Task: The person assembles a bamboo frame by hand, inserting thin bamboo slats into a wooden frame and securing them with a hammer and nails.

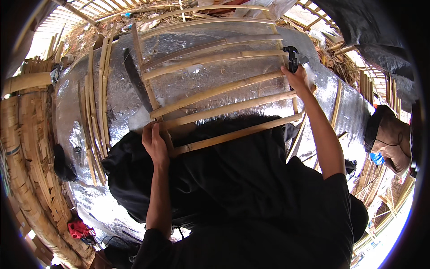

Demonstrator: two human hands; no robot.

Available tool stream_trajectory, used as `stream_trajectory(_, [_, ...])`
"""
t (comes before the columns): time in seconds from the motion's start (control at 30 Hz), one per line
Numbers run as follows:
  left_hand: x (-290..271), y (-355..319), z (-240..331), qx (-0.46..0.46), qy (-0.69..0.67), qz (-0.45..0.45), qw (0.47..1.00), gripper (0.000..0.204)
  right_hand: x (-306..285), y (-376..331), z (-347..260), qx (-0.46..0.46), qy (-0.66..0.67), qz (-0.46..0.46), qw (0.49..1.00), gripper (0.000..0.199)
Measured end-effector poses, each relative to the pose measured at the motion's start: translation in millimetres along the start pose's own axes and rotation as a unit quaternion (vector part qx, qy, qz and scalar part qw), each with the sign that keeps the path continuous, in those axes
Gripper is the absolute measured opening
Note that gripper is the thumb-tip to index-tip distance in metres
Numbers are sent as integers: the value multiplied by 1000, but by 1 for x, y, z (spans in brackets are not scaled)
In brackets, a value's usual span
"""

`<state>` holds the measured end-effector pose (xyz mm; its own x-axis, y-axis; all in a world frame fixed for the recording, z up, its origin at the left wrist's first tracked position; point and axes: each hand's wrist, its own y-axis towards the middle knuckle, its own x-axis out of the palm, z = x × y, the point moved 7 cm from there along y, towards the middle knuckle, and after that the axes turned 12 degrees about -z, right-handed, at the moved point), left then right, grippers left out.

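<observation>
Ladder-like bamboo frame [227,107] at the centre of my view, its near slats over the black clothing [215,179] of the lap, its far portion above a silver reflective sheet [74,105]. Several split-bamboo slats cross two side rails that run away from the person. Left hand [154,142]: I see the fingers closed on the left rail near its lower corner. Right hand [299,81]: I see the fingers wrapped around the handle of a black claw hammer [292,59], head pointing away, beside the right rail; whether they also grip that rail, I cannot tell. Left edge: a long dark blade [135,80] lies just beside the left rail, its lower end reaching the rail; farther out, I find a band of sheet, then loose bamboo strips [103,85] running lengthwise. Right edge: sheet shows between the frame and another strip [337,105], giving me some sideways room. Near edge: the closest slat adjoins the clothing, so room is tight there. At the far left, a woven bamboo panel [33,143] borders the sheet; a red item [81,228] lies low beside it
</observation>
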<state>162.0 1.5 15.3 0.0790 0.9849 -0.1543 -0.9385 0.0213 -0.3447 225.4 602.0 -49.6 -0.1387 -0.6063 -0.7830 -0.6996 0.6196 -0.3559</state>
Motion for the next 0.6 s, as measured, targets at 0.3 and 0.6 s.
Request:
stream_trajectory(0.3, [-18,19,12,-42,137,-98,985,23,-3,-2,-1,-71,3,35,997,58])
stream_trajectory(0.6, [-40,44,32,102,275,-46,955,30,-6,-9,-13,-44,-29,20,998,55])
